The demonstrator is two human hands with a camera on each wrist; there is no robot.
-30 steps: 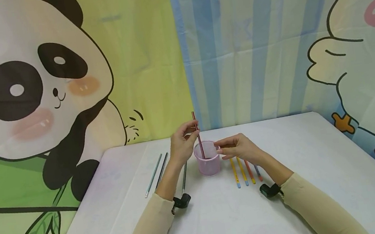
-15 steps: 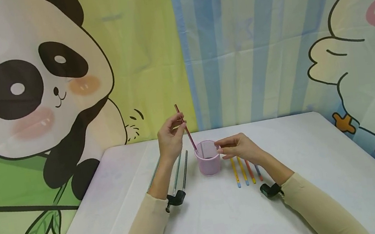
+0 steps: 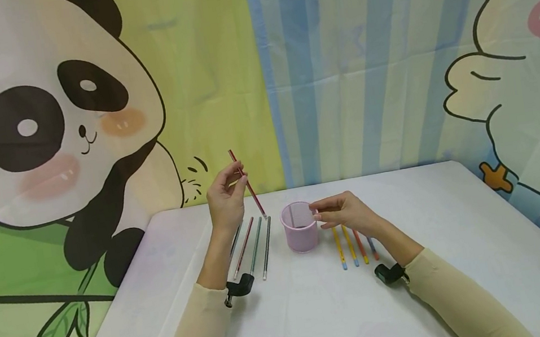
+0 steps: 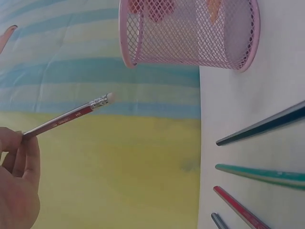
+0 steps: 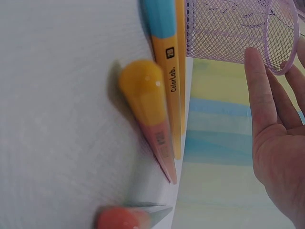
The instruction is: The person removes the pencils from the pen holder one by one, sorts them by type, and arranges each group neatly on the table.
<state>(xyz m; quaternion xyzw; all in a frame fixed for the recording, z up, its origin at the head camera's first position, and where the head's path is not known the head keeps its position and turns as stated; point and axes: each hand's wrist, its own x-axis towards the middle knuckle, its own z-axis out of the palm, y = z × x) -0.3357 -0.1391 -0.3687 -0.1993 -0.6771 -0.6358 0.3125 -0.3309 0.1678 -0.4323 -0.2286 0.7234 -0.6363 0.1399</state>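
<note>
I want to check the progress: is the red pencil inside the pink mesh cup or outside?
Outside. The left hand holds the red pencil in the air, left of the pink mesh cup.

Red pencil (image 3: 247, 184) now out of the cup (image 3: 301, 234) (lifted left, in left hand (image 3: 225, 202))

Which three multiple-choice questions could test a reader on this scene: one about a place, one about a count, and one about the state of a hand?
1. Where do the yellow and orange pencils lie?
A. inside the cup
B. on the table, on the right-hand side of the cup
C. on the floor

2. How many pencils lie on the table left of the pink mesh cup?
A. one
B. four
C. nine

3. What does the left hand do?
A. pinches a red pencil in the air
B. lies flat on the table
C. grips the cup

Answers: 1 B, they lie under the right hand; 2 B, four show beside the left forearm; 3 A, the pencil is raised, tilted, outside the cup.
</note>
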